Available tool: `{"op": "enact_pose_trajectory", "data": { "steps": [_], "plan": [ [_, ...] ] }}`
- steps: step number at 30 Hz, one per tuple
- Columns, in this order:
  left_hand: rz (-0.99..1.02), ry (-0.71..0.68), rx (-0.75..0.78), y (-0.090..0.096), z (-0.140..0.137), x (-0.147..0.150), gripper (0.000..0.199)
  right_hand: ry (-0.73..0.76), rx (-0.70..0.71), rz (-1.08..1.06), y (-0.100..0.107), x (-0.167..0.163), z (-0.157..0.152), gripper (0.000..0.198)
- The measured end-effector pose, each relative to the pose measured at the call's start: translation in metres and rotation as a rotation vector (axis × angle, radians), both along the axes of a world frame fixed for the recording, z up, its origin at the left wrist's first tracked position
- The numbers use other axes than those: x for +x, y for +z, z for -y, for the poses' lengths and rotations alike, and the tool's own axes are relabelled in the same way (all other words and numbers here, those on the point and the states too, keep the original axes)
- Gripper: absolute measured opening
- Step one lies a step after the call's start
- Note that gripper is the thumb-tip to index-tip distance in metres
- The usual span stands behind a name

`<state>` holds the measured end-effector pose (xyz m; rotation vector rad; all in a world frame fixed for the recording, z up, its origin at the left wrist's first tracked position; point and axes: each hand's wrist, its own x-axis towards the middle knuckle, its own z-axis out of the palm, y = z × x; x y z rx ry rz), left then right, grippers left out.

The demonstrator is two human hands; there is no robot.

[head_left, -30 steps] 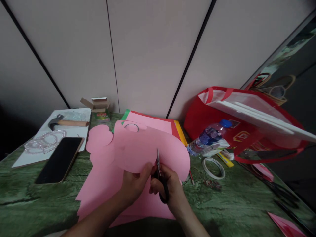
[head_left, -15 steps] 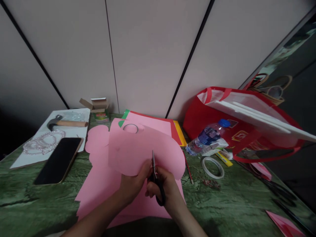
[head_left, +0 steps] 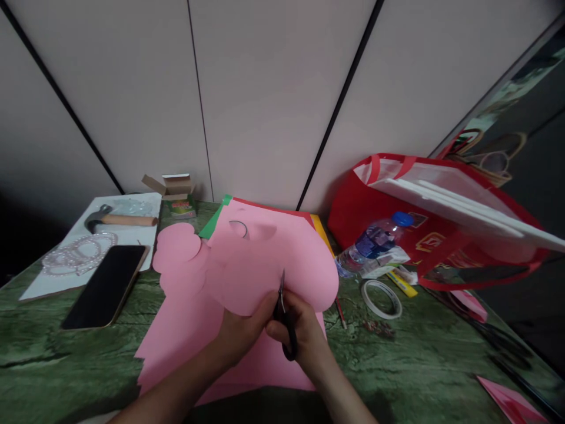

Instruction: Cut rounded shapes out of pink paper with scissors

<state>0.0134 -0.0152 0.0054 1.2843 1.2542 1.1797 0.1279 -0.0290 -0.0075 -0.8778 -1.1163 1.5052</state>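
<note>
My left hand (head_left: 247, 330) grips the lower edge of a pink paper sheet (head_left: 251, 271), thumb on top and the other fingers hidden beneath. Right beside it, my right hand (head_left: 302, 327) is closed around black-handled scissors (head_left: 289, 335). Their blades point away from me over the paper, close to my left thumb. The raised sheet has a rounded outline and a curved dark line near its far edge. Under it lie more pink sheets (head_left: 176, 335), and pink rounded cut-outs (head_left: 177, 244) rest to the left.
To the left are a phone (head_left: 106, 287), a hammer (head_left: 128, 220), beads (head_left: 79, 254) and a small open box (head_left: 180, 203). On the right stand a red bag (head_left: 353, 194) and a tilted water bottle (head_left: 368, 244), with a tape roll (head_left: 382, 299) in front.
The held pink sheet has shifted and turned to the right, uncovering more green paper at its left. Both hands and the scissors moved slightly right, and the scissor blades look closer together.
</note>
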Motion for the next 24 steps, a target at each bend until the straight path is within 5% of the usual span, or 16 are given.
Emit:
{"op": "enact_pose_trajectory", "data": {
  "steps": [24],
  "plan": [
    [-0.007,-0.008,-0.087,0.0022,-0.0001,-0.0009,0.016,-0.037,-0.028,0.137,0.0038,0.0016,0.0000,0.031]
  ]
}}
